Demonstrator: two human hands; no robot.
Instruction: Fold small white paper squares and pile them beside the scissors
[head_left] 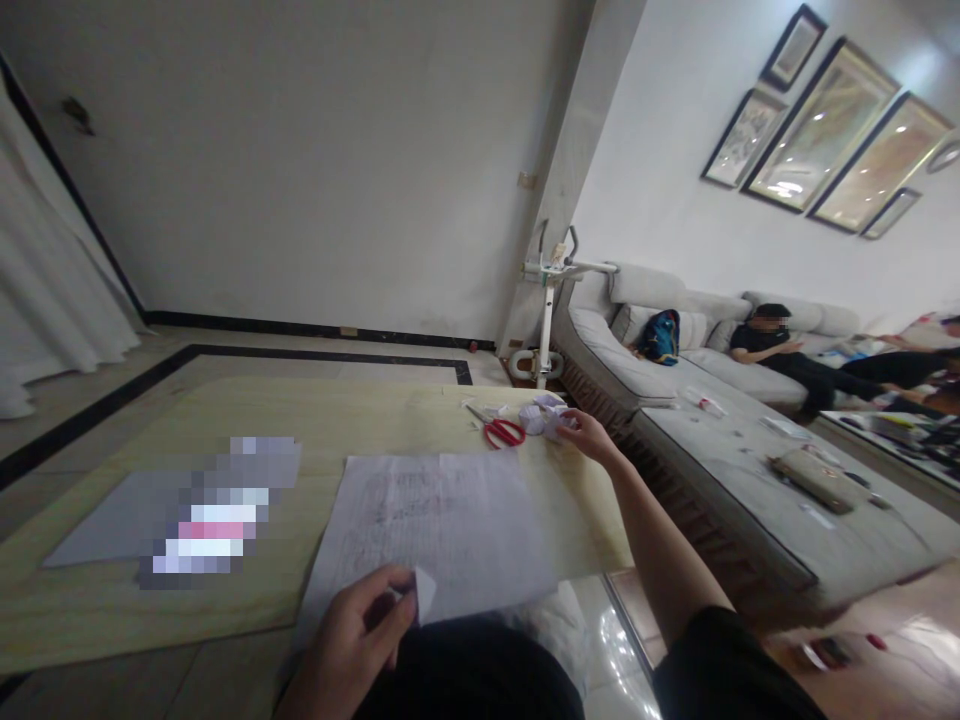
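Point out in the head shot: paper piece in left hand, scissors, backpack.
Paper piece [425,594]: head view, on the pale face jutting past the fingertips.
Scissors [492,429]: head view, on the red handles, near the blades.
Backpack [661,338]: head view, mid-body, on the sofa.

Pale plain wall, dimmer toward left; wall switch, black baseboard. White curtain far left. Light tiled floor, dark inlaid border. White exercise machine near wall corner. Grey sectional sofa on right, blue backpack on it. Framed pictures above, glass catching glare. Upper right brighter.
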